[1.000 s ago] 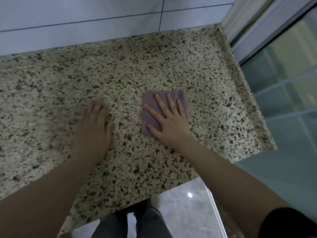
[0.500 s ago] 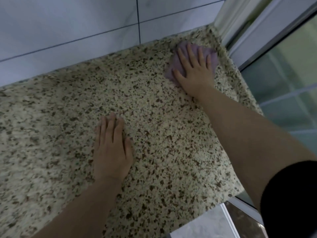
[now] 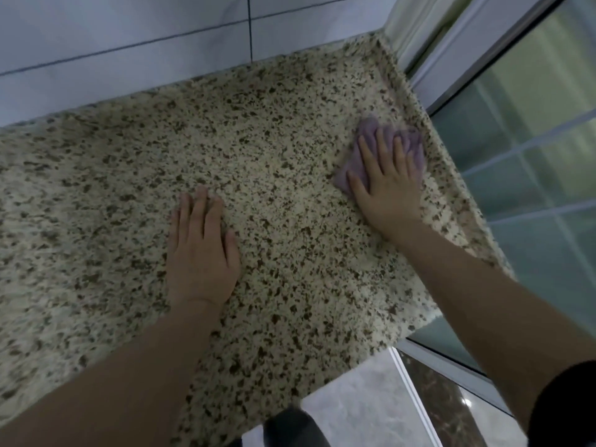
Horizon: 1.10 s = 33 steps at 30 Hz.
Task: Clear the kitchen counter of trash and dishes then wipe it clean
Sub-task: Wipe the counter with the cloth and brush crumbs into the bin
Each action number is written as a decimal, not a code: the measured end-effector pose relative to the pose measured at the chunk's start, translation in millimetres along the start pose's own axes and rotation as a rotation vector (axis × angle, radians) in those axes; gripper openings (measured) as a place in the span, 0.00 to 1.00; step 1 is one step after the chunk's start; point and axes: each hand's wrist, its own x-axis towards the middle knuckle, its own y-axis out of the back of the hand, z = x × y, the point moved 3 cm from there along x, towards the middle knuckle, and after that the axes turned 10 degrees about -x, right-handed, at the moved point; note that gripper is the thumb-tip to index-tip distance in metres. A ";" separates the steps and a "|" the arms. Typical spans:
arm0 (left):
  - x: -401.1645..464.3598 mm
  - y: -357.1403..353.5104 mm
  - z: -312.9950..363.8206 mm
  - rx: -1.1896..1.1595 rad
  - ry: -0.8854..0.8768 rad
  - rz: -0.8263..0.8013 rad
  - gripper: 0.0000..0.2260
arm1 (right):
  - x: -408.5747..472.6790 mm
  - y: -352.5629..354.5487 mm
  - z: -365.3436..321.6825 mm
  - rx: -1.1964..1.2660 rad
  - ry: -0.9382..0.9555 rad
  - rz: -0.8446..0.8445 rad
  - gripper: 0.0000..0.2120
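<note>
A purple cloth [image 3: 367, 137] lies bunched on the speckled granite counter [image 3: 258, 140], close to its right edge. My right hand [image 3: 387, 182] presses flat on the cloth with fingers spread and straight. My left hand [image 3: 201, 250] rests palm down on the bare counter near the middle, fingers straight and together. No trash or dishes show on the visible counter.
A white tiled wall [image 3: 145, 37] runs along the back. A glass door or window with a pale frame [image 3: 532, 124] stands right of the counter's end. Floor tiles [image 3: 364, 414] and a dark trouser leg [image 3: 293, 427] show below the front edge.
My right hand has slid the cloth from the back right corner toward me along the right edge. My left hand stays flat on the counter.
</note>
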 end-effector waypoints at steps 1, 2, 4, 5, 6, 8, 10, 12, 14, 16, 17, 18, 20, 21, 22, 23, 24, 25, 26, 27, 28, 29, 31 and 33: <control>-2.0 0.0 0.3 -0.008 -0.004 0.003 0.25 | -24.7 -1.7 -1.2 0.001 0.002 -0.011 0.31; -2.3 0.4 0.9 -0.014 -0.009 0.008 0.24 | -47.2 -3.4 -3.5 -0.009 0.012 -0.011 0.31; -3.6 -1.1 1.0 -0.012 -0.011 0.012 0.24 | -88.5 -9.6 -4.5 -0.033 0.045 0.001 0.31; -4.9 -1.9 1.3 -0.012 -0.011 0.019 0.24 | -104.3 -12.2 -0.5 -0.052 0.066 0.005 0.31; -6.2 -2.6 1.4 -0.013 -0.013 0.028 0.24 | -114.5 -14.5 6.2 -0.073 0.092 0.004 0.31; -7.1 -2.7 -0.4 -0.022 -0.011 0.040 0.24 | -118.9 -18.2 28.5 -0.087 0.113 -0.010 0.30; -8.4 -3.2 -0.8 -0.029 -0.026 0.059 0.24 | -115.3 -18.0 56.7 -0.074 0.049 -0.010 0.29; -8.6 -2.5 -0.2 -0.039 -0.051 0.077 0.23 | -114.1 -19.2 74.6 -0.073 -0.013 0.007 0.28; -9.6 -2.2 -1.4 -0.050 -0.062 0.086 0.23 | -121.1 -24.2 72.3 -0.090 -0.082 0.030 0.28; -11.2 -2.3 -3.0 -0.059 -0.065 0.094 0.23 | -135.1 -26.9 56.3 -0.101 -0.183 0.048 0.28; -10.9 -2.1 -2.6 -0.063 -0.072 0.103 0.23 | -143.6 -27.4 45.3 -0.101 -0.214 0.047 0.28; -10.8 -3.2 -2.7 -0.066 -0.083 0.114 0.23 | -153.4 -28.0 33.2 -0.095 -0.221 0.041 0.28; -10.3 -4.7 -2.3 -0.064 -0.100 0.131 0.23 | -170.1 -27.1 6.3 -0.079 -0.189 0.034 0.28; -10.2 -5.1 -3.4 -0.062 -0.104 0.141 0.23 | -177.1 -27.1 -8.0 -0.073 -0.169 0.036 0.28; -9.2 -5.5 -4.1 -0.060 -0.105 0.154 0.23 | -183.3 -26.2 -22.3 -0.071 -0.147 0.041 0.28; -8.5 -5.6 -4.2 -0.056 -0.103 0.163 0.23 | -189.1 -25.8 -36.6 -0.072 -0.117 0.052 0.28; -10.3 -6.2 -6.7 -0.050 -0.103 0.174 0.23 | -197.3 -26.1 -53.1 -0.070 -0.083 0.060 0.28; -11.6 -6.2 -6.5 -0.046 -0.109 0.177 0.24 | -205.1 -26.4 -67.5 -0.065 -0.052 0.063 0.28; -13.5 -6.3 -8.3 -0.050 -0.116 0.183 0.24 | -215.1 -26.8 -83.2 -0.057 -0.028 0.061 0.28; -12.8 -6.9 -7.8 -0.056 -0.120 0.172 0.24 | -223.4 -26.7 -97.3 -0.050 -0.008 0.064 0.28; -11.4 -7.5 -8.6 -0.074 -0.129 0.152 0.24 | -232.8 -26.3 -111.7 -0.039 0.008 0.065 0.28; -8.4 -5.3 -7.7 -0.114 -0.140 0.122 0.24 | -241.1 -25.7 -125.5 -0.028 0.025 0.066 0.28; -3.8 7.4 -11.6 -0.315 -0.139 0.058 0.21 | -258.7 -24.6 -152.5 -0.004 0.081 0.054 0.28; -6.2 27.4 -27.7 -0.505 -0.098 -0.037 0.19 | -273.4 -23.4 -176.8 0.017 0.142 0.037 0.28</control>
